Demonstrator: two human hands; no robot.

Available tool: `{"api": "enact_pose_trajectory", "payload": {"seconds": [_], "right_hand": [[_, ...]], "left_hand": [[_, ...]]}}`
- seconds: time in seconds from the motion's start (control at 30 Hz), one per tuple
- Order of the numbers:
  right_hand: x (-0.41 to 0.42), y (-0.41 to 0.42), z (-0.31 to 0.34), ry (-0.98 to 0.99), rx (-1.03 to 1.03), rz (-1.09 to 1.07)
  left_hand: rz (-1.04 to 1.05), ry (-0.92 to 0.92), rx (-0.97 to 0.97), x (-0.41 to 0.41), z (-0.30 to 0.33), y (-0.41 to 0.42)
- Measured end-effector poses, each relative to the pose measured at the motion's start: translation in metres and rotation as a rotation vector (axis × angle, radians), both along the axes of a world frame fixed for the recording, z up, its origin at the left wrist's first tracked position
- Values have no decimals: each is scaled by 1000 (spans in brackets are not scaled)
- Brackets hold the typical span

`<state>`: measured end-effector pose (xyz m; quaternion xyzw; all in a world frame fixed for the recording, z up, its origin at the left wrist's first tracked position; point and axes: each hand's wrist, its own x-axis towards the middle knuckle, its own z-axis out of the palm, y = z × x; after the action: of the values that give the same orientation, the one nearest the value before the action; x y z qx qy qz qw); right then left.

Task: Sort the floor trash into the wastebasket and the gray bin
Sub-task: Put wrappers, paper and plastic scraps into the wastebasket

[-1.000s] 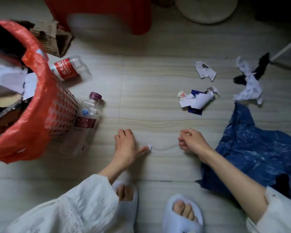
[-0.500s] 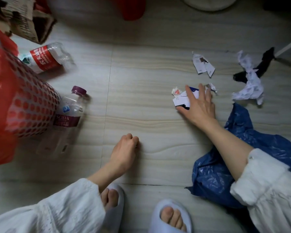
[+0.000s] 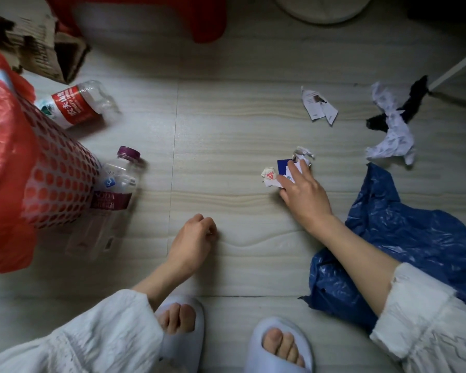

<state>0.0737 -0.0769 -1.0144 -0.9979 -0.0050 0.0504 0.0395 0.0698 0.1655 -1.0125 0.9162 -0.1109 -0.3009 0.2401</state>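
My right hand (image 3: 304, 195) is curled over a small pile of blue-and-white paper scraps (image 3: 282, 165) on the floor, fingers gripping them. A crumpled wrapper (image 3: 269, 177) lies at its fingertips and a paper ball (image 3: 304, 153) just beyond. My left hand (image 3: 194, 238) is a closed fist low over the floor; the tiny white scrap it closed on is hidden inside. The red mesh wastebasket (image 3: 57, 179) with a red liner stands at the left. The gray bin is not in view.
Two plastic bottles (image 3: 76, 106) (image 3: 116, 184) lie beside the wastebasket, behind them a torn cardboard box (image 3: 46, 49). Torn paper (image 3: 318, 106) and crumpled white paper (image 3: 390, 133) with a black item (image 3: 412, 100) lie far right. A blue plastic bag (image 3: 414, 238) spreads under my right arm.
My right hand reached forward to the blue-and-white scraps and its fingers have now curled around them. My left hand closed over the tiny white scrap and stays a fist.
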Motion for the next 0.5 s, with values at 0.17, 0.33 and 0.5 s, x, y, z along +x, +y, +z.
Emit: {"api": "enact_pose_trajectory", "payload": {"seconds": [0.17,0.33,0.5], "right_hand": [[-1,17,39,-192,79,19],[10,47,91,-283,194,84],[42,100,159,-486,215,219]], "left_hand": [[117,-97,-122,15,30,9],[219,-268,-292,36,88,17],[341,-561,-435,57,160,50]]}}
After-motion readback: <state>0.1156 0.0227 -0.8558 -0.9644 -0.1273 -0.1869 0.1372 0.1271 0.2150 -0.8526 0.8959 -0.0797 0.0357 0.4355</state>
